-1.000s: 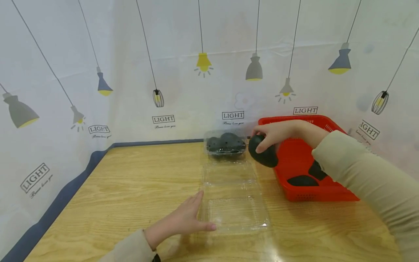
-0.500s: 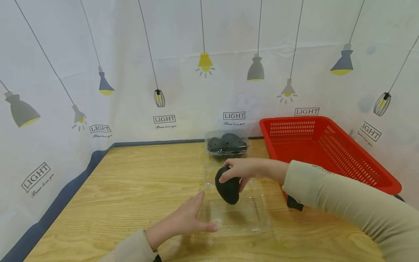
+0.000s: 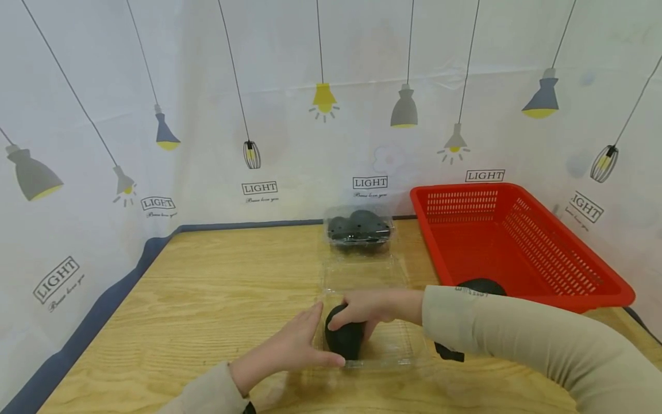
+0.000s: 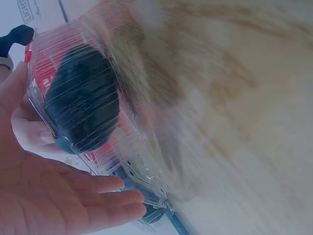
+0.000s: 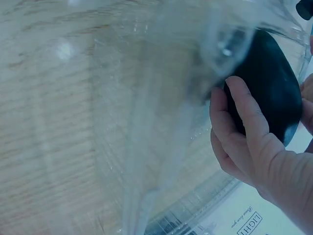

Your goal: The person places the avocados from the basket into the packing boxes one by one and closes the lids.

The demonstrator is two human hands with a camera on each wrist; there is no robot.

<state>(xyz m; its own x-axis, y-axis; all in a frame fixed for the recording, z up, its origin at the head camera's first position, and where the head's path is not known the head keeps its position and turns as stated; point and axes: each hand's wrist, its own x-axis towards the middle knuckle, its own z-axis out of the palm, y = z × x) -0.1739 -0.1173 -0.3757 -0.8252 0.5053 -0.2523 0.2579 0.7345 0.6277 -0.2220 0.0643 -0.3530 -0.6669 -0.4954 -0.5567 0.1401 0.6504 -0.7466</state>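
Note:
An avocado (image 3: pixel 341 336), dark and pear-shaped, sits in the left part of the near tray of a clear plastic clamshell box (image 3: pixel 395 345). My right hand (image 3: pixel 367 310) grips it from above, fingers curled over its side. The box's lid half (image 3: pixel 357 273) lies folded back behind the tray. Along the box's left wall my left hand (image 3: pixel 289 345) rests with straight fingers and its thumb spread at the near corner. Through the ribbed plastic, the left wrist view shows the avocado (image 4: pixel 83 98) close by that palm. In the right wrist view the fingers (image 5: pixel 249 110) press its dark skin.
A second clamshell (image 3: pixel 359 244), holding several dark avocados, stands shut at the back by the printed curtain (image 3: pixel 289 103). On the right is a red slotted basket (image 3: pixel 517 215) with an avocado (image 3: pixel 481 284) at its near end, partly hidden by the right sleeve (image 3: pixel 517 322).
My right hand has carried the avocado from beside the red basket leftward and down into the near tray of the clamshell. My left hand has stayed in place.

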